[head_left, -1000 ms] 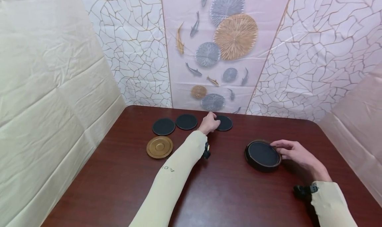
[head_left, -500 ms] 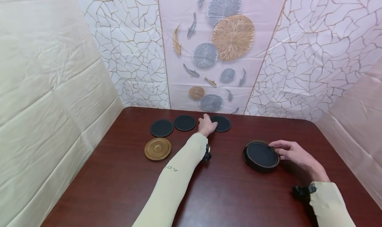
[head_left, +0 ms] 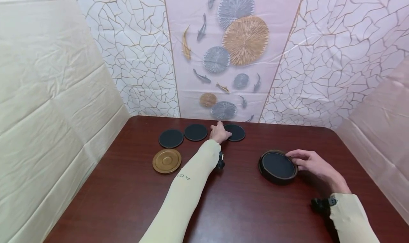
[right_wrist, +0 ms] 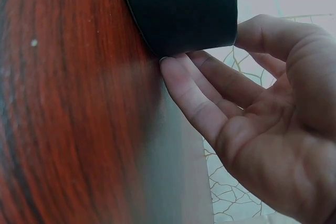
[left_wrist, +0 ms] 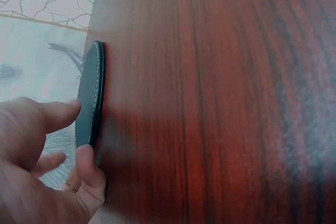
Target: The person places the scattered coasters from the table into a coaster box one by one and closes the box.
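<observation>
Near the table's far edge, my left hand (head_left: 218, 133) has its fingers spread at the left side of a flat black round coaster (head_left: 235, 132). In the left wrist view this coaster (left_wrist: 90, 93) shows pale edge stitching; the fingertips are at its surface and rim, without a clear grip. On the right, my right hand (head_left: 314, 163) rests its fingertips against the side of a round dark coaster holder (head_left: 275, 179), with a black coaster (head_left: 278, 165) lying in its top. The right wrist view shows fairly straight fingers (right_wrist: 191, 95) touching the lower edge of the black holder wall (right_wrist: 184, 14).
Two more black coasters, a left one (head_left: 171, 138) and one beside it (head_left: 196, 132), lie along the back left. A gold-brown ringed disc (head_left: 167, 161) lies in front of them. Cloth walls surround the dark wood table (head_left: 249, 207) at the back and sides.
My left fingers have spread and drawn slightly left of the coaster, which stays put on the table. The right hand keeps its place at the holder. The head view has shifted a little.
</observation>
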Demonstrator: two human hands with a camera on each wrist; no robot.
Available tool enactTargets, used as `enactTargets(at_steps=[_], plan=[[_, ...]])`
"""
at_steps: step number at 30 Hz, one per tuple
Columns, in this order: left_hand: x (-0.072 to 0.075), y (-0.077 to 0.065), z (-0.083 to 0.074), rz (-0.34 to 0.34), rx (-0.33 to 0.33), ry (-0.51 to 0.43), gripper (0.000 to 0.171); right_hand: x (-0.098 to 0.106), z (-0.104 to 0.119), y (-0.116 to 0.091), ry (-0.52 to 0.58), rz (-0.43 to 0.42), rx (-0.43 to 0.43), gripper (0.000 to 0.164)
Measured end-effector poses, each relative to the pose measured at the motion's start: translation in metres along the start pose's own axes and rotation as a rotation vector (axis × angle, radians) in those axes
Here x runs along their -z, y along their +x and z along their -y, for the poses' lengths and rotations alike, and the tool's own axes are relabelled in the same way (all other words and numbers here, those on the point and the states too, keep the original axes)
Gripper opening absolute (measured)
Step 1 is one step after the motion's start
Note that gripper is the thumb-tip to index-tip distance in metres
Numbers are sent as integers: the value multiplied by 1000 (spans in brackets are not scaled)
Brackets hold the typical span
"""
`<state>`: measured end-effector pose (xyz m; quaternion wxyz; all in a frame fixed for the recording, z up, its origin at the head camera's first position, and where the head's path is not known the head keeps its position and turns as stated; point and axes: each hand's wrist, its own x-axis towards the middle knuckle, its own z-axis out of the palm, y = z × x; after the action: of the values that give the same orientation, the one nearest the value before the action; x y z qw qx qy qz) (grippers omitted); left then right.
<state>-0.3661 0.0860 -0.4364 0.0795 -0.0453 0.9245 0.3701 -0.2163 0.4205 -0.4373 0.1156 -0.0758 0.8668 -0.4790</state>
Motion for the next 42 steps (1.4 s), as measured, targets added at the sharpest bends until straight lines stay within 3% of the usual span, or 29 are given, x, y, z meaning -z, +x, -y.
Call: enactTargets(at_steps=[7, 10, 17, 24, 26, 31, 36, 42], plan=[[-17, 2, -9, 7, 51, 219, 80, 2, -1, -2, 9, -2, 12, 38], [-22, 4, -12, 12, 76, 250, 79, 3, 0, -2, 8, 5, 17, 38], [-17, 2, -13, 76, 94, 200, 72, 2, 0, -2, -8, -4, 2, 38], [-15, -5, -17, 122, 90, 191, 25, 0, -3, -1, -16, -8, -5, 37], [-13, -10, -18, 122, 98, 182, 18, -1, -3, -1, -9, -7, -3, 37], [-9, -14, -20, 134, 117, 173, 20, -2, -2, 0, -5, -5, -9, 37], [-12, -13, -17, 106, 89, 143, 20, -3, 0, 2, -11, -8, -11, 37], [-16, -12, -11, 85, 3, 48, 45, -1, 1, 2, -21, -26, -6, 38]])
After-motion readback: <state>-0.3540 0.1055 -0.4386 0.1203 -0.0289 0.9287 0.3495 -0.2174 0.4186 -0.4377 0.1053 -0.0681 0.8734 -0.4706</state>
